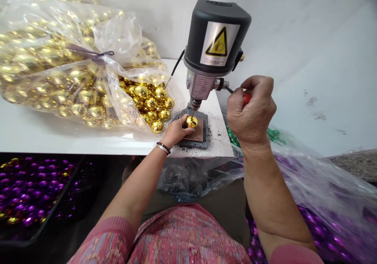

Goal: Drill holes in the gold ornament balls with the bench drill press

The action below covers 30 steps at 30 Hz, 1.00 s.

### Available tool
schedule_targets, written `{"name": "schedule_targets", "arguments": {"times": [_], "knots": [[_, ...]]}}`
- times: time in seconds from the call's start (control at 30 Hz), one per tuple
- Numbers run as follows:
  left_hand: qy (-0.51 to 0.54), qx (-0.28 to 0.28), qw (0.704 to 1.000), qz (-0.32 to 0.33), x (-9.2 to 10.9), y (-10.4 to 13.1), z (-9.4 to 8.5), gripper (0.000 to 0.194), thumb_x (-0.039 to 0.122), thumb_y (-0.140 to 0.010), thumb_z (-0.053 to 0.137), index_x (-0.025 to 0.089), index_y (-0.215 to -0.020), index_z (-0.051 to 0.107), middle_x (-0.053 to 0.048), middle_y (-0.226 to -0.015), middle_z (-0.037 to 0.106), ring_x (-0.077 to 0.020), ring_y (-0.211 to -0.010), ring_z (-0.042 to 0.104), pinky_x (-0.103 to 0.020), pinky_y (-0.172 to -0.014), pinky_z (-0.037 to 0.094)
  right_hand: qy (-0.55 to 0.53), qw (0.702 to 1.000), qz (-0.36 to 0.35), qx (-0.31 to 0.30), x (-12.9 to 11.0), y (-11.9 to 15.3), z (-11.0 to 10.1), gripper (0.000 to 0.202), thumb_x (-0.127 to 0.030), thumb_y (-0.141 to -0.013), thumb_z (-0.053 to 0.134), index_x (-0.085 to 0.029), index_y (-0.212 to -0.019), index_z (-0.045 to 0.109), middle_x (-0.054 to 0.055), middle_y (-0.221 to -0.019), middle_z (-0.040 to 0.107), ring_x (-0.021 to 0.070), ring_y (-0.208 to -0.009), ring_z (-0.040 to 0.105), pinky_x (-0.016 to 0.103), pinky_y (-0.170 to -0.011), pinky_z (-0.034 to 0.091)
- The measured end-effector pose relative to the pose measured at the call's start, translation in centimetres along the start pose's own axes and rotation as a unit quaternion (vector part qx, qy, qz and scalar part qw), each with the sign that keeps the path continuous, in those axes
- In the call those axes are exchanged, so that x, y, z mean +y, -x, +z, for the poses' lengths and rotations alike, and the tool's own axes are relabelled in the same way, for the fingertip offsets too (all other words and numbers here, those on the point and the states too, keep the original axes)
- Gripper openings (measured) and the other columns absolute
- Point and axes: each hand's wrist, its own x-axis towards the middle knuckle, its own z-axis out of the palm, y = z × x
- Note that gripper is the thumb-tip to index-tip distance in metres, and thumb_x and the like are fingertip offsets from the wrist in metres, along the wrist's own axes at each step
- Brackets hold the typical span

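Observation:
Under the bit of a small drill press, my left hand grips a shiny gold mirror ball between thumb and fingers. The ball is above a brown board on the press's grey base. The thin bit comes down to the top of the ball; whether it has entered the ball I cannot tell. My right hand is closed round the red knob of the feed lever, at the right of the press.
A large clear bag of gold balls lies on the white table, its open mouth spilling balls beside the press. Dark shavings surround the base. A black crate of purple balls stands lower left. Bagged purple balls and green ones lie lower right.

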Motion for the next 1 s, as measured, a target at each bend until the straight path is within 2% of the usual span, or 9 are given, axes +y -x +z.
{"name": "schedule_targets", "arguments": {"times": [0.17, 0.4, 1.0], "knots": [[-0.002, -0.001, 1.0, 0.006, -0.1, -0.1, 0.1, 0.069, 0.039, -0.079, 0.073, 0.024, -0.144, 0.054, -0.003, -0.1, 0.074, -0.0203, -0.088, 0.067, -0.025, -0.075, 0.047, -0.011, 1.0, -0.005, -0.013, 0.2, 1.0, 0.3, 0.016, -0.024, -0.091, 0.041, -0.019, -0.105, 0.048, 0.0, -0.074, 0.047, 0.014, -0.073, 0.053, 0.035, -0.076, 0.047], [0.002, -0.002, 1.0, 0.009, -0.2, -0.1, 0.2, 0.069, 0.041, -0.079, 0.072, 0.024, -0.143, 0.054, -0.002, -0.099, 0.074, -0.0205, -0.087, 0.067, -0.025, -0.074, 0.045, -0.01, 1.0, -0.022, 0.002, 0.6, 1.8, 0.7, 0.018, -0.025, -0.092, 0.041, -0.019, -0.107, 0.047, 0.001, -0.076, 0.048, 0.0151, -0.075, 0.054, 0.036, -0.077, 0.047], [-0.005, 0.005, 1.0, 0.004, -0.1, 0.0, 0.1, 0.069, 0.041, -0.079, 0.073, 0.025, -0.143, 0.055, -0.003, -0.101, 0.074, -0.0216, -0.089, 0.066, -0.027, -0.077, 0.046, 0.022, 0.994, -0.064, 0.087, 1.1, 2.9, 2.1, 0.018, -0.028, -0.092, 0.041, -0.02, -0.106, 0.048, 0.001, -0.077, 0.054, 0.0138, -0.069, 0.054, 0.032, -0.07, 0.047]]}}
